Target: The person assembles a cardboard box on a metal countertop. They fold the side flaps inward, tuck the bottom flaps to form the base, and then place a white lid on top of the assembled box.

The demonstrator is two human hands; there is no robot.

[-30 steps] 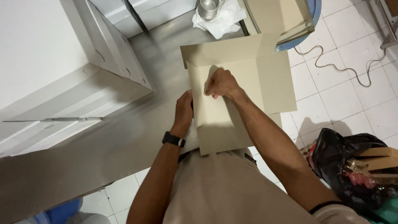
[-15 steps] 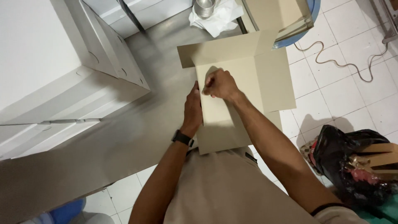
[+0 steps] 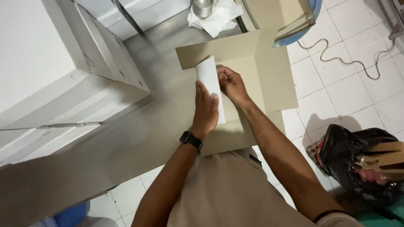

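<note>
Since a moment ago we have raised a white side flap (image 3: 208, 80) off the flat cardboard blank (image 3: 273, 80), left hand (image 3: 205, 110) pressed flat with fingers together, right hand (image 3: 229, 82) pinching its edge.

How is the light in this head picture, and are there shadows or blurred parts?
Head view: light falls from above, fairly even. The left hand and right hand on the cardboard sheet look sharp. A soft shadow lies on the steel table beside the white boxes; the boxes look nearly washed out.

I am working at a steel table (image 3: 139, 126). Flat cardboard (image 3: 269, 80), white boxes (image 3: 54, 84) and crumpled paper (image 3: 219, 19) are lying on it.
</note>
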